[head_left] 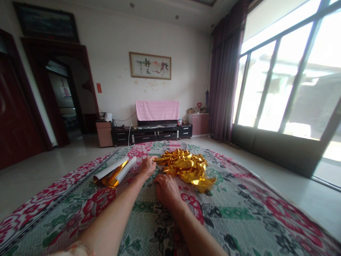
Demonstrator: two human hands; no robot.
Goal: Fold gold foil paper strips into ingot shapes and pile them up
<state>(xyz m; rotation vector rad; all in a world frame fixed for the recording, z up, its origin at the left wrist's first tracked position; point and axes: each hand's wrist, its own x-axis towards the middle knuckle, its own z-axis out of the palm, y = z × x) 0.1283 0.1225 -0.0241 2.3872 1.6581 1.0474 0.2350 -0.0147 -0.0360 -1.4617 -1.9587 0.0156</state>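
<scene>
A heap of folded gold foil pieces point(188, 168) lies on a floral blanket point(239, 213) spread over the floor. My left hand point(147, 166) reaches forward and its fingers pinch the left edge of the gold heap. My right hand point(166, 190) rests knuckles up on the blanket just in front of the heap, fingers curled under; what they hold is hidden. To the left of my left hand lies a rolled sheet of gold foil paper point(115, 172), white outside and gold inside.
Beyond the blanket is tiled floor point(53, 163). A low dark TV cabinet point(151, 134) with a pink cloth over the screen stands at the far wall. Large windows point(287, 85) and curtains fill the right side; dark wooden doors point(16, 113) stand at left.
</scene>
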